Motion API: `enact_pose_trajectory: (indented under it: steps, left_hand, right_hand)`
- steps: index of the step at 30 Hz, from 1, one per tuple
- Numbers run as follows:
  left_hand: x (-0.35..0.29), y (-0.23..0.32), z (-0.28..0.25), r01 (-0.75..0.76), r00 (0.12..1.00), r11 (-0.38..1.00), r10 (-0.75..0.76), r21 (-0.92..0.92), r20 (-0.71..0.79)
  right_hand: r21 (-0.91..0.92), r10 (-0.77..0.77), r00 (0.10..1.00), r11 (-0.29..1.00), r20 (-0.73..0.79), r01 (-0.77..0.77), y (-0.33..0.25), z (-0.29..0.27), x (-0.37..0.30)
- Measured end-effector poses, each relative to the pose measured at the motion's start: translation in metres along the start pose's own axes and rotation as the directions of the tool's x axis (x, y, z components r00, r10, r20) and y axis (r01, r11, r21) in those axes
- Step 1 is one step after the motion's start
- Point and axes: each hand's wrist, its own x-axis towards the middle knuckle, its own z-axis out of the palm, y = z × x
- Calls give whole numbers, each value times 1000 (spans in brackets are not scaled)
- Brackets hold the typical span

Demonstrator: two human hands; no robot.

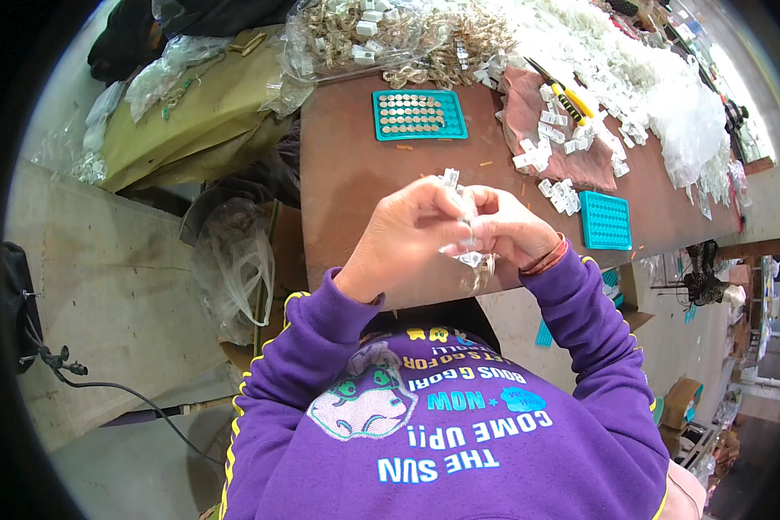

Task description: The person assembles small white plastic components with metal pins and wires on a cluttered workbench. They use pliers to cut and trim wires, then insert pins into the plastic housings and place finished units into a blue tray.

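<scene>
Pinches small white pieces (pixel 451 178) in left grip (pixel 407 223) and right grip (pixel 513 229), close together over the brown table (pixel 342 169).

disc tray (pixel 456 122) on table (pixel 347 173) | hand tool (pixel 570 104) on cloth (pixel 518 101), rightward | second tray (pixel 607 221) right of right hand (pixel 513 228)

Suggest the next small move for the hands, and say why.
Probably ease the right hand slightly aside while the left hand holds steady: the two hands meet closely, and small white plastic pieces show above and below the pinch, but the part between is hidden.
</scene>
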Motion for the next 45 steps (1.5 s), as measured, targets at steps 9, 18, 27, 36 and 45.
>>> enact_pose_trajectory:
  steps: [9, 18, 27, 36, 45]
  left_hand:
    - [18, -22, 8, -237, 865, 951, 300, 199, -403]
    - [27, -40, -2, -228, 861, 907, 357, 353, -363]
    - [28, -42, -2, -275, 738, 733, 575, 622, -353]
    - [28, -42, -3, -310, 752, 797, 539, 519, -379]
    - [28, -42, -6, -353, 853, 935, 304, -40, -424]
  right_hand:
    - [-891, -649, 755, 394, -95, 226, -9, 39, -7]
    - [-890, -753, 629, 404, -192, 211, 8, 30, 5]
    - [-991, -812, 571, -60, 118, 120, 0, 34, 15]
    - [-995, -808, 584, -31, 80, 94, -8, 30, 16]
    - [-883, -714, 694, 379, -90, 276, 4, 33, 21]
